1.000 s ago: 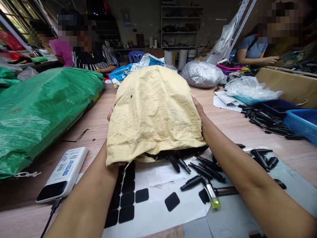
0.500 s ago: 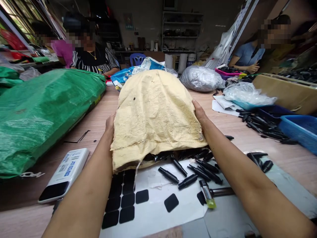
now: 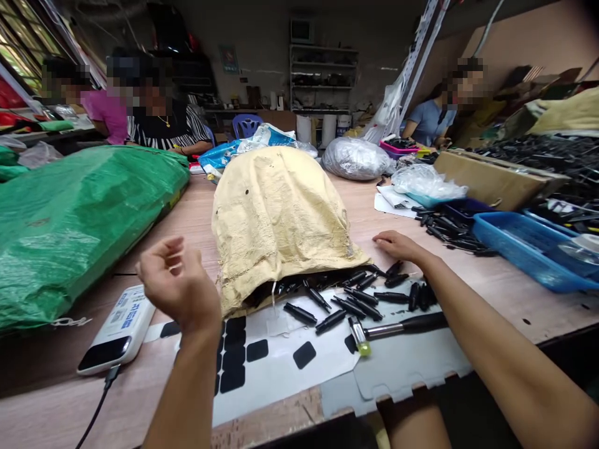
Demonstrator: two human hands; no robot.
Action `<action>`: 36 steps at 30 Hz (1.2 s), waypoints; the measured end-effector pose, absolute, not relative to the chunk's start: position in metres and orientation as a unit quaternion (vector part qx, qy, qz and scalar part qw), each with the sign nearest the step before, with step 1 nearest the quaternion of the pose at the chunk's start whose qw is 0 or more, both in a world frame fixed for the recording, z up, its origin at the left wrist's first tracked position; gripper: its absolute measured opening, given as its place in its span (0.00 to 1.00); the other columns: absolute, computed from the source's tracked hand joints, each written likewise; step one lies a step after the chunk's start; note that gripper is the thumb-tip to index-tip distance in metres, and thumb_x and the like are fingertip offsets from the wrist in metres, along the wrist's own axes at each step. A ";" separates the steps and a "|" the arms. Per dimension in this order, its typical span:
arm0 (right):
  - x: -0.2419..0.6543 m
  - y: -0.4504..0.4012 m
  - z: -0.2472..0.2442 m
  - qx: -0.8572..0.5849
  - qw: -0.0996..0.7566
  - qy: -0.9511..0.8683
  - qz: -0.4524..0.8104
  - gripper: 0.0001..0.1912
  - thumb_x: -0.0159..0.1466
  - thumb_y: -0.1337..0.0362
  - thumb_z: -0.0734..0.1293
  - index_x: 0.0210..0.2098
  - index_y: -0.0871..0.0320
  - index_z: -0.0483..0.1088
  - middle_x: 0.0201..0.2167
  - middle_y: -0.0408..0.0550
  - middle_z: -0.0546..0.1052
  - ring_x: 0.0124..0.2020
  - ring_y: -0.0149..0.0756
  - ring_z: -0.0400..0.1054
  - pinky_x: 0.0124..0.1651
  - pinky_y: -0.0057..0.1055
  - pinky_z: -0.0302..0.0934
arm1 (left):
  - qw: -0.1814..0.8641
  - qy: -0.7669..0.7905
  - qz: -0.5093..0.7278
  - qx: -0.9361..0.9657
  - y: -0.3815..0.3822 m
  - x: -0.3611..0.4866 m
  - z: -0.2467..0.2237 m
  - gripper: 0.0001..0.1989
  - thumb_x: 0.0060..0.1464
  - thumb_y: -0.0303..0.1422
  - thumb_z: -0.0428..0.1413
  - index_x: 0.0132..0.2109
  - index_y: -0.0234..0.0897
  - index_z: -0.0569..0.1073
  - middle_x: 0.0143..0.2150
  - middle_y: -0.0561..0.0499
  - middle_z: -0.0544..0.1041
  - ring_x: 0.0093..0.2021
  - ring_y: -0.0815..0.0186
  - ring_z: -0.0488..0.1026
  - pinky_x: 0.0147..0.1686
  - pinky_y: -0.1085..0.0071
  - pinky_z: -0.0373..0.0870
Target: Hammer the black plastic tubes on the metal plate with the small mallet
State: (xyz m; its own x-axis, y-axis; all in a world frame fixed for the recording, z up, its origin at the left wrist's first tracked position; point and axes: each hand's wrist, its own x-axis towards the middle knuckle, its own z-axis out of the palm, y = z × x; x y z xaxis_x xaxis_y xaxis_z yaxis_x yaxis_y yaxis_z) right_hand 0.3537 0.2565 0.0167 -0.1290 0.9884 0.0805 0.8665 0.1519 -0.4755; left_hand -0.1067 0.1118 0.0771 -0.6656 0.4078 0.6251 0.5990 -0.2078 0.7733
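Yellow sack: we have the bulging, pale yellow woven sack [image 3: 285,218] on the surface in front of us, between our two hands, its mouth facing us.
Left hand: we hold our left hand [image 3: 175,284] raised beside the sack, fingers loosely curled – apart from the cloth.
Right hand: we stretch our right hand [image 3: 397,245] out low on the other side, fingers extended, near the sack's corner; we cannot tell whether it touches the surface.
Black pieces: we see slim, black, cylindrical pieces [image 3: 299,313] at the sack's mouth and strewn before it.
Surface: we work at a pale wood-grained surface [image 3: 199,212], partly covered by a white sheet with black rounded squares [image 3: 281,386].
Hammer: we have a metal-headed hammer with a yellow-green tip and dark grip [image 3: 397,327] lying just beside the pieces.
Sides: we see a large green woven plastic sack [image 3: 84,218] and a white power bank [image 3: 115,330] to the left, a blue plastic basket [image 3: 519,255] to the right.
Room: we face a dim room – metal shelving [image 3: 322,87], a blue plastic chair [image 3: 246,125], a person in a striped top [image 3: 187,128] and another in light blue [image 3: 428,121].
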 end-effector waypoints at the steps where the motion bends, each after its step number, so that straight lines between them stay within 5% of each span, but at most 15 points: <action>1: 0.359 0.249 0.012 -0.626 0.196 -0.741 0.145 0.15 0.60 0.63 0.65 0.41 0.58 0.80 0.48 0.52 0.80 0.55 0.45 0.70 0.62 0.38 0.60 | 0.092 -0.624 -0.670 -0.391 0.094 -0.087 0.074 0.11 0.60 0.31 0.57 0.49 0.35 0.73 0.44 0.51 0.73 0.42 0.65 0.69 0.45 0.67 0.66; 5: 0.368 0.225 0.006 -0.625 0.234 -0.737 0.109 0.21 0.58 0.70 0.63 0.49 0.57 0.79 0.51 0.54 0.79 0.54 0.46 0.71 0.62 0.42 0.61 | 0.005 -0.559 -0.606 -0.566 0.045 -0.026 0.052 0.05 0.61 0.29 0.57 0.44 0.37 0.74 0.38 0.52 0.74 0.38 0.65 0.71 0.41 0.68 0.70; 10: 0.360 0.196 0.020 -0.613 0.289 -0.730 0.092 0.29 0.59 0.71 0.61 0.60 0.58 0.70 0.50 0.53 0.80 0.52 0.43 0.74 0.61 0.43 0.64 | -0.065 -0.529 -0.421 -0.733 0.037 -0.010 0.018 0.10 0.61 0.28 0.53 0.48 0.40 0.75 0.45 0.49 0.75 0.46 0.59 0.72 0.49 0.60 0.70; 18: 0.277 0.131 0.044 -0.443 0.302 -0.834 0.132 0.22 0.55 0.75 0.63 0.45 0.54 0.78 0.42 0.44 0.82 0.44 0.38 0.77 0.51 0.35 0.70 | -0.028 -0.564 -0.350 -0.747 0.056 -0.032 -0.010 0.13 0.64 0.34 0.52 0.53 0.42 0.75 0.51 0.46 0.73 0.50 0.55 0.73 0.49 0.58 0.72; 23: 0.203 0.125 0.044 -0.267 0.299 -0.912 0.092 0.23 0.56 0.77 0.63 0.49 0.56 0.76 0.44 0.48 0.82 0.44 0.39 0.75 0.52 0.37 0.69 | -0.016 -0.566 -0.359 -0.742 0.062 -0.039 -0.019 0.15 0.65 0.36 0.51 0.56 0.41 0.73 0.51 0.45 0.73 0.52 0.54 0.72 0.53 0.56 0.72; 32: 0.164 0.138 0.049 -0.267 0.255 -0.929 -0.035 0.18 0.68 0.60 0.65 0.56 0.55 0.73 0.61 0.53 0.73 0.63 0.45 0.63 0.65 0.46 0.58 | 0.014 -0.570 -0.324 -0.755 0.058 -0.033 -0.013 0.21 0.64 0.34 0.52 0.62 0.42 0.68 0.53 0.43 0.72 0.52 0.53 0.70 0.54 0.55 0.71; 36: 0.196 0.152 0.057 -0.372 0.215 -0.895 -0.119 0.19 0.67 0.64 0.64 0.57 0.53 0.73 0.69 0.50 0.63 0.71 0.53 0.50 0.67 0.55 0.52 | 0.050 -0.568 -0.288 -0.769 0.056 -0.031 -0.013 0.18 0.66 0.35 0.51 0.59 0.47 0.74 0.53 0.43 0.71 0.51 0.53 0.71 0.51 0.57 0.72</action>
State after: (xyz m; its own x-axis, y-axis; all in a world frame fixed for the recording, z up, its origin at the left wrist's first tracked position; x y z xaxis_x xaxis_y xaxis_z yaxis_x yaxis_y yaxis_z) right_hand 0.1956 0.1520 0.0570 -0.6301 0.6146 0.4745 0.7176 0.6944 0.0534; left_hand -0.0314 0.0564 -0.0126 0.1878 0.8452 0.5004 0.9029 -0.3491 0.2508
